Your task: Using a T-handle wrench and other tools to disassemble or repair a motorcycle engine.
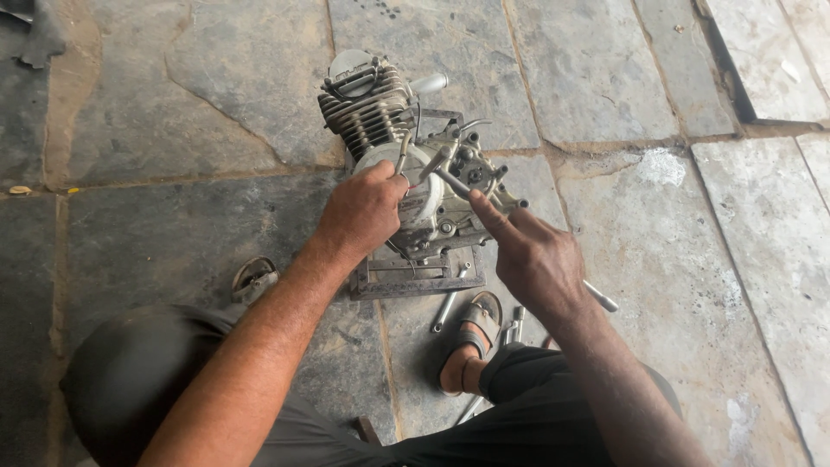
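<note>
Stone-slab floor (173, 130) bearing a metal frame (415, 281) holding a small engine (406, 156), left hand (363, 212) gripping its casing, right hand (532, 255) closing on a wrench (458, 186).

Engine: a grey finned metal motorcycle engine (406, 164) stands on a dark steel frame stand (415, 281) on the stone-slab floor (674, 259).
Left hand: the left hand (363, 212) rests on the engine's round side cover, gripping slim metal pliers (402, 154).
Right hand: the right hand (536, 255) holds a long steel socket wrench (454, 184), forefinger stretched along it.
Floor: loose steel tools (448, 304) lie beside a sandalled foot (471, 342).
</note>
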